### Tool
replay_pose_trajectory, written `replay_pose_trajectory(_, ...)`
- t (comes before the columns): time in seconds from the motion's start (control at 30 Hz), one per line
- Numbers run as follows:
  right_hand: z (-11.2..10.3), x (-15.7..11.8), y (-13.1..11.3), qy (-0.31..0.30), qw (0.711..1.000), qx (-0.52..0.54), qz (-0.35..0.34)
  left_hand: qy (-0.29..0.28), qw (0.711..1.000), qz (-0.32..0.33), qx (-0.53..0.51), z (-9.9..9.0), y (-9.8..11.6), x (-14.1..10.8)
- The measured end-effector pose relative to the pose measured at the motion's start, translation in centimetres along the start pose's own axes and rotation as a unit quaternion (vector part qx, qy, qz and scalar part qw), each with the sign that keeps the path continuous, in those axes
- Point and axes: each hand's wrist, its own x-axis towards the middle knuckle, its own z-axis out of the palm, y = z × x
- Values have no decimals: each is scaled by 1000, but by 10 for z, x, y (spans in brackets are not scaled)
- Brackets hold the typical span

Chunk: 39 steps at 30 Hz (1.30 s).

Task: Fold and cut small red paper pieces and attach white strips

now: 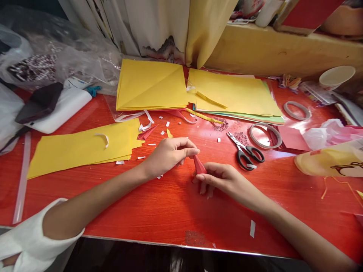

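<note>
A small folded red paper piece [199, 165] is held between my two hands above the red table [159, 211]. My left hand [172, 155] pinches its narrow upper end between thumb and fingertips. Its wider lower end is gripped by my right hand [217, 177], with the thumb on top and the other fingers curled beneath. Black-handled scissors [246, 151] lie with their blades a little apart, to the right of my hands. Small white paper scraps [120, 163] are scattered around.
Yellow paper stacks lie at the left [82, 149], back middle [151, 85] and back right [232, 92]. Tape rolls [276, 136], red paper [293, 138] and a plastic cup [331, 160] stand or lie rightward. Plastic bags [82, 56] fill the back left.
</note>
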Motion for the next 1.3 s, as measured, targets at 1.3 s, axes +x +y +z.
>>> replay_pose_trajectory(1.3, 4, 9, 3, 122, 985, -121, -15, 16, 856, -30, 516, -106, 12, -1)
